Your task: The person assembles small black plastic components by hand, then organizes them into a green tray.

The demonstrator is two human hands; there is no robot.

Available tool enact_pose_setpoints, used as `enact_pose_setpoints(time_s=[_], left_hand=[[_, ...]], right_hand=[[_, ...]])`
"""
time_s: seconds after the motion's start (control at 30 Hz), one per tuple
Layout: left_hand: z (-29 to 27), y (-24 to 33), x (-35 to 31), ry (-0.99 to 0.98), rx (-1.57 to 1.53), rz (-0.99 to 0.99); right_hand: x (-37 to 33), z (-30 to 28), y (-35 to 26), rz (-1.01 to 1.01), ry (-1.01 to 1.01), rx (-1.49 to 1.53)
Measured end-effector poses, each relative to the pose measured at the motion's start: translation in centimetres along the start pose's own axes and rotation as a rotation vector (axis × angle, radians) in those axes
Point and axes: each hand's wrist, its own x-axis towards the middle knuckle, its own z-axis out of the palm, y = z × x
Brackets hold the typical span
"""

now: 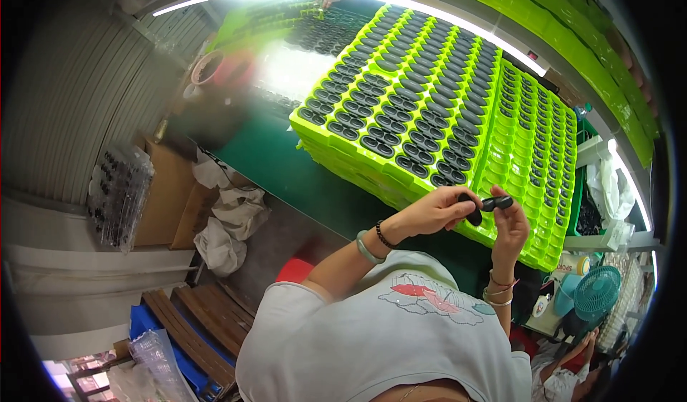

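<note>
My left hand (445,209) pinches a small black oval case part (473,214) between thumb and fingers. Right beside it, my right hand (509,229) has its fingertips closed on another small black rounded piece (502,202). The two pieces meet or nearly meet in front of my chest; their exact contact is too small to make out. Just beyond my hands, a stack of lime-green trays (336,160) carries rows of dark grey oval cases (413,85). Nearer rows show paired oval recesses, while farther ones look smooth on top.
A second lime-green tray (502,160), partly filled, adjoins on the right. Both rest on a green table (275,155). A bright tube light (465,26) runs overhead. A cardboard box (166,201) stands left, a teal fan (597,292) right. Another person's hands (585,345) show at lower right.
</note>
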Motion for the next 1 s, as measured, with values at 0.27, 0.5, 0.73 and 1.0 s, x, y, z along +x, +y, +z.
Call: enact_pose_setpoints(time_s=[0.27, 0.5, 0.73, 1.0], left_hand=[[-0.8, -0.3, 0.1, 0.083, 0.172, -0.005], [0.2, -0.5, -0.2, -0.018, -0.02, 0.022], [-0.6, -0.9, 0.0, 0.161, 0.009, 0.069], [-0.6, -1.0, 0.2, 0.27, -0.212, 0.026]], right_hand=[[0.1, 1.8, -1.6, 0.204, -0.084, 0.434], [0.1, 1.8, -0.8, 0.361, -0.1, 0.577], [0.4, 0.3, -1.3, 0.554, 0.058, 0.733], [0.7, -0.9, -0.8, 0.554, 0.021, 0.64]])
